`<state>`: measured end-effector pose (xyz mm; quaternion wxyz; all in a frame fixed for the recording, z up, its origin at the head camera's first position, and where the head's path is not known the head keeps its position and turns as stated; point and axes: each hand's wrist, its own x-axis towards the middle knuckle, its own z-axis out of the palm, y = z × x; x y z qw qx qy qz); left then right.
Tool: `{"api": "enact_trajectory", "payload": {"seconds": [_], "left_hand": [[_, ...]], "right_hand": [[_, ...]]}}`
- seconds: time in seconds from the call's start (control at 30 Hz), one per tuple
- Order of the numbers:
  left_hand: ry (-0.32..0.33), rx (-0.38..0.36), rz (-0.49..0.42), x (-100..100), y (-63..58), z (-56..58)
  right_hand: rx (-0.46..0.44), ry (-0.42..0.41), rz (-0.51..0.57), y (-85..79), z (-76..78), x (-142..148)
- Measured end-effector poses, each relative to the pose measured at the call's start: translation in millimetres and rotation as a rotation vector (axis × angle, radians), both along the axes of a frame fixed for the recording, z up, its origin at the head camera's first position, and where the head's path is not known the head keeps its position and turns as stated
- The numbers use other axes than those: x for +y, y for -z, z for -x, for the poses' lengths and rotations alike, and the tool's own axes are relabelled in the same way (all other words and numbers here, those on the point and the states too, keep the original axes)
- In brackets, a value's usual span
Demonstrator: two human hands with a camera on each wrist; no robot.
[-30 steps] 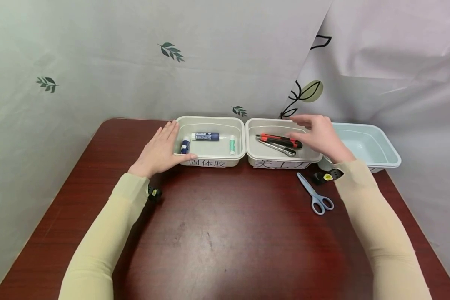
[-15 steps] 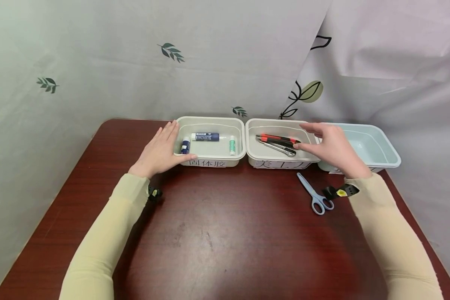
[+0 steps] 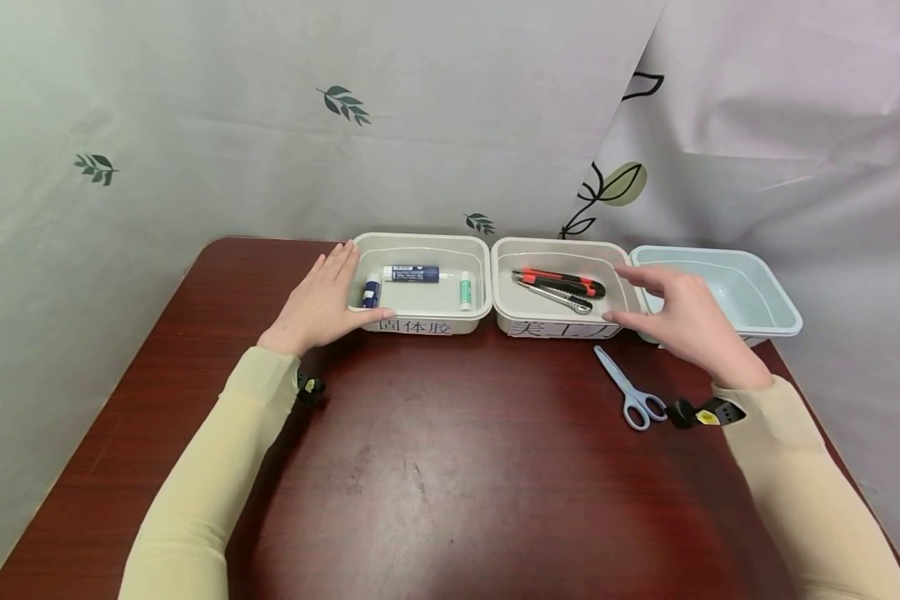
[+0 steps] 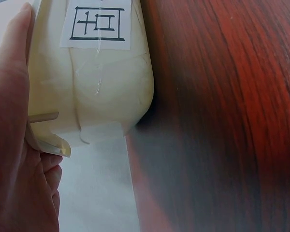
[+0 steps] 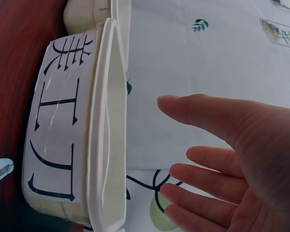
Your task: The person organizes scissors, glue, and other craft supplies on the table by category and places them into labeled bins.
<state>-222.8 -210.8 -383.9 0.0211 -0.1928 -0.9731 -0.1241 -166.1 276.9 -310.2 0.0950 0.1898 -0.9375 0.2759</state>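
Note:
My left hand point(image 3: 322, 304) rests on the left end of a cream plastic bin point(image 3: 420, 237), fingers straight and thumb along the front rim. Inside that bin lie two blue glue sticks point(image 3: 414, 274) and a smaller green-and-white glue stick point(image 3: 465, 292). To its right, a second cream bin point(image 3: 558, 243) holds red-and-black utility knives point(image 3: 570, 283) and a silver one point(image 3: 566, 298). Over this bin's right end, my right hand point(image 3: 686, 321) hovers with thumb and fingers spread. Nothing lies between its fingers in the right wrist view. Both bins carry paper labels with Chinese characters.
A light blue bin point(image 3: 753, 283) stands at the right end of the row, partly hidden behind my right hand. Blue-grey scissors point(image 3: 622, 379) lie on the dark red table point(image 3: 450, 467) in front of the bins. A pale patterned curtain point(image 3: 420, 125) hangs close behind.
My right hand has drawn back from above the utility knives, to the right and towards me. The left hand has stayed in place, and the bins and knives look unmoved.

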Motion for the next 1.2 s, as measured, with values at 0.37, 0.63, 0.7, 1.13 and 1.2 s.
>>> {"api": "enact_trajectory", "payload": {"seconds": [0.37,0.63,0.7,1.13,1.2], "left_hand": [[0.002,0.009,0.013,0.0,1.1,1.6],[0.001,0.006,0.018,-0.1,-0.5,1.4],[0.003,0.008,0.017,0.0,-1.1,1.5],[0.001,0.008,0.017,0.0,0.5,2.2],[0.002,0.009,0.019,0.1,0.2,2.0]], "right_hand": [[0.053,0.018,-0.01,2.3,-16.6,4.4],[0.084,0.016,-0.028,3.1,-27.9,3.7],[0.093,0.013,-0.036,3.6,-30.8,3.7],[0.008,-0.002,-0.033,16.7,-46.9,7.2],[-0.014,0.004,-0.035,19.0,-49.0,8.2]]}}
